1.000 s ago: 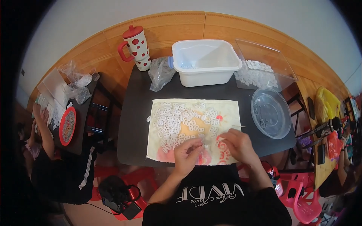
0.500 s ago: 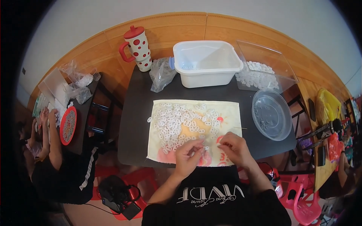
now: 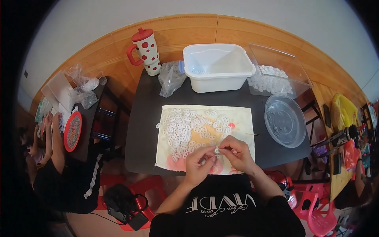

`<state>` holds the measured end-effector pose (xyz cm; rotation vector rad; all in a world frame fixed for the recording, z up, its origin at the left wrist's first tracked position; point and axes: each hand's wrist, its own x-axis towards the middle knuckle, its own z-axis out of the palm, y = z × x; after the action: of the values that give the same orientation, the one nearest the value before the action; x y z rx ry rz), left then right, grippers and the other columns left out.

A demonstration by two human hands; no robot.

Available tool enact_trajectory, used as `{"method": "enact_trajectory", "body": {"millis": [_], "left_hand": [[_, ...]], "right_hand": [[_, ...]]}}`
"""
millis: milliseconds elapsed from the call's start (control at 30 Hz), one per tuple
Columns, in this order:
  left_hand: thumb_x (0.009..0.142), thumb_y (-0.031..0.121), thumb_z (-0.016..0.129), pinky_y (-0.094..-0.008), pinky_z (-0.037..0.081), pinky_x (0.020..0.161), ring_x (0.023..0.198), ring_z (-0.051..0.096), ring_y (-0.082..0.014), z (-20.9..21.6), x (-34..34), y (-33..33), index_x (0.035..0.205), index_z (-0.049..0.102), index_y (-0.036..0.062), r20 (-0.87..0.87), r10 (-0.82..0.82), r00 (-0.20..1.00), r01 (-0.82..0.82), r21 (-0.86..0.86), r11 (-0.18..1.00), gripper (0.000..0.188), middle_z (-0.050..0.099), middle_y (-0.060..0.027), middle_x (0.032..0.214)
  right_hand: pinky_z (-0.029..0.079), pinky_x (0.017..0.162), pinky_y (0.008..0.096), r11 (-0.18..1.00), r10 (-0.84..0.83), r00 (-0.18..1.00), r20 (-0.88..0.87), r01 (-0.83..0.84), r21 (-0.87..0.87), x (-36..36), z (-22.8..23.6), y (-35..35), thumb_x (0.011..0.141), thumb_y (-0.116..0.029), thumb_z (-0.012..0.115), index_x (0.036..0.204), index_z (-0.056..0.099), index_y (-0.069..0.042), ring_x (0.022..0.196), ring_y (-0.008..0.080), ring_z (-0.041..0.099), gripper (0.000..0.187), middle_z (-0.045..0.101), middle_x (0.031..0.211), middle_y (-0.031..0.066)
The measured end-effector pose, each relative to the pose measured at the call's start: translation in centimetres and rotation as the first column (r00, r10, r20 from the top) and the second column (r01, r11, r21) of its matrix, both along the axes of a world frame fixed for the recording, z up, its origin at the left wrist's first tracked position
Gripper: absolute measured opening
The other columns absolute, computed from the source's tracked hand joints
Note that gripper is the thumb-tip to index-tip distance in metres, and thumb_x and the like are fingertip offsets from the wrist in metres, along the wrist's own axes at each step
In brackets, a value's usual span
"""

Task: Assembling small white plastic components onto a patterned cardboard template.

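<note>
Wood panelling (image 3: 173, 29) runs along the wall, and right up against it is a dark bench (image 3: 142, 118) with a pale yellow towel (image 3: 244, 122) spread on it. Loads of white two-hole pieces (image 3: 177, 130) are scattered on the towel, mostly heaped on its left half.

Both hands are over the towel's near edge, almost touching. The left hand (image 3: 200, 164) looks pinched on a small white piece (image 3: 216, 150) at its fingertips. The right hand (image 3: 237, 154) has its fingertips right at that piece too, but honestly can't tell whether its grip is closed on it or on something tinier.

A thin stick (image 3: 254, 134) pokes past the towel's right edge, with a clear round tub (image 3: 290, 134) beyond it, small bits along its left side. Along the back, left to right: spotty tumbler (image 3: 148, 53), crumpled plastic bag (image 3: 171, 81), white basin (image 3: 221, 84), then a clear box (image 3: 300, 77) with more white pieces.
</note>
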<state>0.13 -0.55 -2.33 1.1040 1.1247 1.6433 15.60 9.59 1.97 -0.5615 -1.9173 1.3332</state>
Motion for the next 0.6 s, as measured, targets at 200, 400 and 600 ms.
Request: {"method": "enact_trajectory", "body": {"millis": [200,400,600], "left_hand": [[0.087,-0.013,0.062,-0.0237,0.050,0.072,0.081,0.061,-0.0095,0.36,-0.01,-0.05,0.122,0.063,-0.0049,-0.015,0.007,1.000,-0.007,-0.014,1.000,0.036,0.065,-0.0054,0.095],[0.087,-0.012,0.063,-0.0225,0.049,0.073,0.082,0.060,-0.0087,0.40,0.01,0.03,0.119,0.065,-0.0044,-0.036,0.034,0.999,-0.034,-0.003,0.999,0.033,0.066,-0.0049,0.095],[0.087,-0.011,0.064,-0.0222,0.049,0.074,0.083,0.061,-0.0088,0.77,0.10,0.08,0.114,0.068,-0.0029,-0.074,0.091,0.993,-0.090,0.022,0.996,0.028,0.066,-0.0049,0.097]], "right_hand": [[0.046,0.065,0.0268,0.997,0.020,0.999,0.026,-0.021,0.073,0.14,-0.04,0.26,0.087,0.008,0.065,0.098,0.063,0.002,0.076,0.0168,0.059,0.013,0.060,0.087,0.0094],[0.044,0.065,0.0264,0.990,0.071,0.997,0.033,-0.075,0.117,0.14,-0.14,0.48,0.085,0.010,0.065,0.095,0.063,0.002,0.076,0.0162,0.057,0.013,0.061,0.086,0.0085],[0.049,0.070,0.0317,0.992,0.111,0.985,0.130,-0.118,0.043,0.57,0.40,0.28,0.085,0.009,0.064,0.099,0.063,0.001,0.080,0.0265,0.064,0.016,0.063,0.089,0.0134]]}}
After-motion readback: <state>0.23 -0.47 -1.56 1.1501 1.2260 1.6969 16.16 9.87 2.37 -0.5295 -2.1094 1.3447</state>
